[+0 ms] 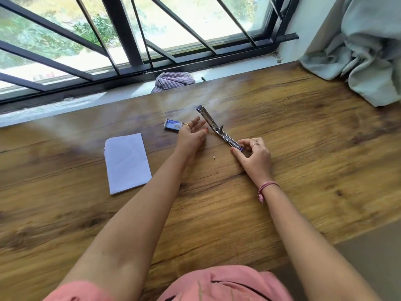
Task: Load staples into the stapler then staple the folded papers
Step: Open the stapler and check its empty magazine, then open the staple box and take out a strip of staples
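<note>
**Q:** Where does the stapler lie, and in what condition?

**A:** The silver metal stapler with purple-blue end caps (218,128) lies on the brown wood-grain table (303,148), swung fully open, so that its two arms run in one long line. One end points toward the window; the other end sits at the fingertips of the right hand (253,157).

**Q:** State the condition of the right hand.

**A:** Its thumb and forefinger are pinched together on the near purple end of the stapler. The remaining fingers curl loosely over it. A ring shows on one finger, and a pink thread band (265,189) circles the wrist.

**Q:** And the left hand?

**A:** The left hand (191,135) is spread loosely, fingers apart and slightly bent, gripping nothing. Its fingertips stand just beside the hinge region of the stapler; contact cannot be confirmed. A gold ring shows on one finger.

**Q:** Locate the remaining items.

**A:** The small blue-and-white cardboard staple box (173,125) lies just behind the left hand's knuckles, on the side away from the stapler. The folded white papers (127,162) lie flat, well to the outer side of the left hand. A small metallic fragment (213,157) rests on the table between the two wrists, near the right thumb.
</note>
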`<state>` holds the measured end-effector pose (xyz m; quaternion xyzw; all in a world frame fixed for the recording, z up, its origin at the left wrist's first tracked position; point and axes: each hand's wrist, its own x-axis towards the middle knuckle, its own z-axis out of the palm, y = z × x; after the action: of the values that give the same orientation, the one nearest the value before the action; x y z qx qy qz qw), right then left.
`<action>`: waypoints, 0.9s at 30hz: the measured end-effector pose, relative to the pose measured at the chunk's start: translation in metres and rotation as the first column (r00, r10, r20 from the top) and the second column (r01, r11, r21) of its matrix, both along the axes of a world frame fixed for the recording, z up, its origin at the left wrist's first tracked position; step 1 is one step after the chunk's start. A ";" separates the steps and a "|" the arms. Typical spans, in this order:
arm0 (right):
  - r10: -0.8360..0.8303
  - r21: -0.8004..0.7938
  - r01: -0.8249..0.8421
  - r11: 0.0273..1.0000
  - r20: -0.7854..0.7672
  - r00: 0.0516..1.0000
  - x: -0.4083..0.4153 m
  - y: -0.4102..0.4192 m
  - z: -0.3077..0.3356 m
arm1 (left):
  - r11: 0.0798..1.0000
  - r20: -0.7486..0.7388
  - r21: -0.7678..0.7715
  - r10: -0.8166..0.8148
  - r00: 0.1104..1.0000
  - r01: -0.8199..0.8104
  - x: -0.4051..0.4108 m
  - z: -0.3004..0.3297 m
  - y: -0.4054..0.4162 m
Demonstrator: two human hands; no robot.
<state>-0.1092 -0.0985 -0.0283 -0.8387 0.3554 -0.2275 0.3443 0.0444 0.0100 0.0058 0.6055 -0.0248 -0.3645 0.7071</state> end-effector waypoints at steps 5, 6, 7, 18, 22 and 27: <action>-0.003 -0.012 0.003 1.000 -0.008 1.000 0.001 0.001 0.000 | 0.995 0.154 0.102 -0.039 0.987 0.023 -0.001 -0.005 0.010; -0.005 -0.011 0.005 1.000 -0.007 1.000 0.001 0.001 0.000 | 0.993 0.201 0.113 -0.043 0.979 0.020 -0.002 -0.005 0.013; -0.006 -0.011 0.006 1.000 -0.007 1.000 0.001 0.001 0.001 | 0.992 0.252 0.122 -0.048 0.966 0.018 -0.003 -0.003 0.016; -0.012 -0.025 0.015 1.000 0.101 0.995 -0.001 0.005 0.020 | 0.952 0.679 0.223 0.004 0.734 -0.211 0.017 -0.001 0.060; 0.017 -0.051 -0.008 0.999 0.185 0.983 0.011 0.019 0.035 | 0.907 0.712 0.349 -0.091 0.697 -0.238 0.034 -0.004 0.072; 0.099 0.093 -0.118 0.989 0.187 0.977 0.040 0.049 0.040 | 0.741 0.613 0.670 -0.508 0.605 -0.057 0.062 -0.005 0.071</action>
<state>-0.0692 -0.0497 0.0113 -0.8134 0.2873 -0.2653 0.4306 0.1061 0.0812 0.0008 0.8901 -0.2804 -0.1511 0.3259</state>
